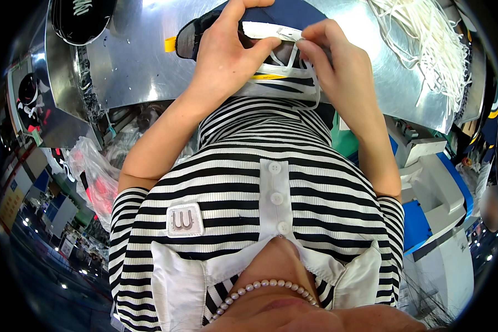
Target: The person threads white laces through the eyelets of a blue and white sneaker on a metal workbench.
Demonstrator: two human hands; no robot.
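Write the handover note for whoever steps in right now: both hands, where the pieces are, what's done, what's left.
Left hand: gripping the dark cap at the edge of the metal table, thumb on the white band.
Right hand: fingertips pinching the band's free end.
Pile of white strips: on the table, far right.
Done: band lies partly along the cap.
Left: the band's end looks unseated; loose white strips hang below.

You have a dark navy cap [271, 14] lying at the near edge of the metal table [138, 55], its inner side up, with a white band [271, 30] stretched across it under your fingers.
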